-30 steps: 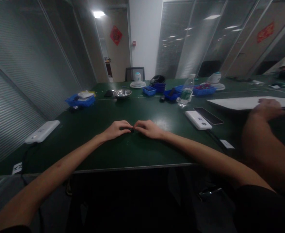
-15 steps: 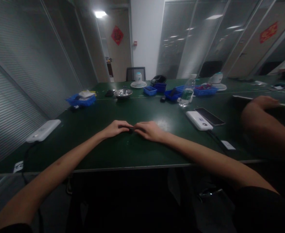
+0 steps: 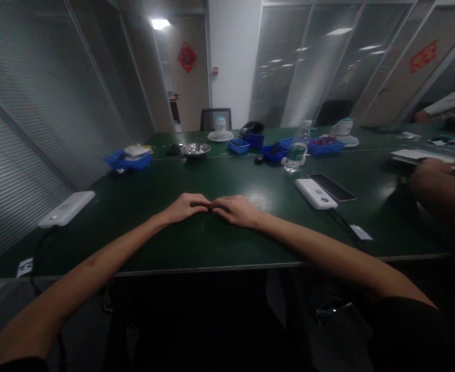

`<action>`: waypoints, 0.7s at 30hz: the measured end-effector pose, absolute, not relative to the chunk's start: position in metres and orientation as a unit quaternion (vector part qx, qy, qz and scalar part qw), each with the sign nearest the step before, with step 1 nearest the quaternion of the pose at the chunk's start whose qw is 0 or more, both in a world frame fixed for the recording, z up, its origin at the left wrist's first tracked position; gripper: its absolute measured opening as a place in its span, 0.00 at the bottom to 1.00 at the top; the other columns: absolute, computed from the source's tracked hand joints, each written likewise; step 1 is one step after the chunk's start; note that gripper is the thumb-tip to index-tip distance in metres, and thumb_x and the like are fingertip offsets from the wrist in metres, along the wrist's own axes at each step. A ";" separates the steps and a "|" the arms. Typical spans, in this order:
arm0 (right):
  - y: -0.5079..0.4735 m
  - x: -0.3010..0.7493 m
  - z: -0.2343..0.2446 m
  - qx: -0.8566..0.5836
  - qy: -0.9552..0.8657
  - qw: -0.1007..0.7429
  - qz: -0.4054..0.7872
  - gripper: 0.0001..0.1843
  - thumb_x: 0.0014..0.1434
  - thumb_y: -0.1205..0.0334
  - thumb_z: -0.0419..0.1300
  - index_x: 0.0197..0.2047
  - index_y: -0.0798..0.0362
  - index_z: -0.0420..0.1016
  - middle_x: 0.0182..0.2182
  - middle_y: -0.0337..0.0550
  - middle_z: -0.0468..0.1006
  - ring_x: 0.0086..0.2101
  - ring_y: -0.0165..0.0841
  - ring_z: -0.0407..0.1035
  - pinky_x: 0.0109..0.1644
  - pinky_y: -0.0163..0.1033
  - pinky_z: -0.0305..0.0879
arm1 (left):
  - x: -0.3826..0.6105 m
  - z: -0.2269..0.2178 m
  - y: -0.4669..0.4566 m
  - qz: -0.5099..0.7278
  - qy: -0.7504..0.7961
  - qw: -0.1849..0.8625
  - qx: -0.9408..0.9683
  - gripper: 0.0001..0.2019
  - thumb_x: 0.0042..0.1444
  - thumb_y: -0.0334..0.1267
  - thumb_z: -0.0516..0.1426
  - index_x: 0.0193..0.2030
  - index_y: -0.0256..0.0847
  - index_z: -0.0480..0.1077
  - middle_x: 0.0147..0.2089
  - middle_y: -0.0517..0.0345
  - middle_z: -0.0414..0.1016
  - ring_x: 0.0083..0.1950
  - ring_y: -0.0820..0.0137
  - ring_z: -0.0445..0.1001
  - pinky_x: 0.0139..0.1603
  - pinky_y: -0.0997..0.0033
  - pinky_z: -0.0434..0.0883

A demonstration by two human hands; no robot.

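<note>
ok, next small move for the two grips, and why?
I'd probably ease the right grip back slightly: it all but meets the left grip at the green table, and the small dark item between them is mostly hidden, so I can't tell which holds it.

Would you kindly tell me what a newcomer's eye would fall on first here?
Probably the left hand and right hand, close together over the green table, mid-picture. Next might come the clear bottle standing beyond them to the right, and the red diamond sign on the door behind.
</note>
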State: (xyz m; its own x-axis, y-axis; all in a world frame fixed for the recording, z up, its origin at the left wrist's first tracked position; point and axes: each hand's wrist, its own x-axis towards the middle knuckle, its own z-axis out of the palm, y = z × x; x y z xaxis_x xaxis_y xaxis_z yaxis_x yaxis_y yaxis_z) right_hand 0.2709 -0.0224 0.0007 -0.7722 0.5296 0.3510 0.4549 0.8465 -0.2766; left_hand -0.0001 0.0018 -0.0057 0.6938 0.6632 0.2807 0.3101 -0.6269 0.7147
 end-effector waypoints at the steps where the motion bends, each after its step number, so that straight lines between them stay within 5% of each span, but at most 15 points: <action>1: -0.023 0.271 0.001 -0.266 -0.937 0.213 0.078 0.17 0.76 0.55 0.53 0.61 0.50 0.75 0.50 0.48 0.80 0.44 0.36 0.76 0.47 0.40 0.67 | 0.000 -0.005 0.002 0.263 0.291 0.340 0.855 0.12 0.66 0.41 0.63 0.53 0.42 0.82 0.51 0.51 0.83 0.52 0.62 0.80 0.56 0.61 0.73; 11: -0.024 0.268 0.003 -0.310 -0.916 0.240 0.086 0.16 0.76 0.56 0.53 0.60 0.49 0.75 0.51 0.47 0.82 0.45 0.36 0.76 0.47 0.39 0.66 | -0.002 -0.010 0.006 0.269 0.303 0.368 0.837 0.20 0.63 0.44 0.66 0.59 0.40 0.79 0.49 0.50 0.82 0.49 0.63 0.79 0.52 0.62 0.75; 21: -0.022 0.271 0.004 -0.392 -0.882 0.250 0.082 0.15 0.72 0.56 0.57 0.56 0.49 0.79 0.35 0.42 0.83 0.33 0.33 0.74 0.39 0.36 0.59 | -0.003 -0.007 0.006 0.262 0.339 0.328 0.842 0.24 0.63 0.46 0.65 0.63 0.40 0.77 0.48 0.50 0.82 0.45 0.65 0.77 0.45 0.66 0.72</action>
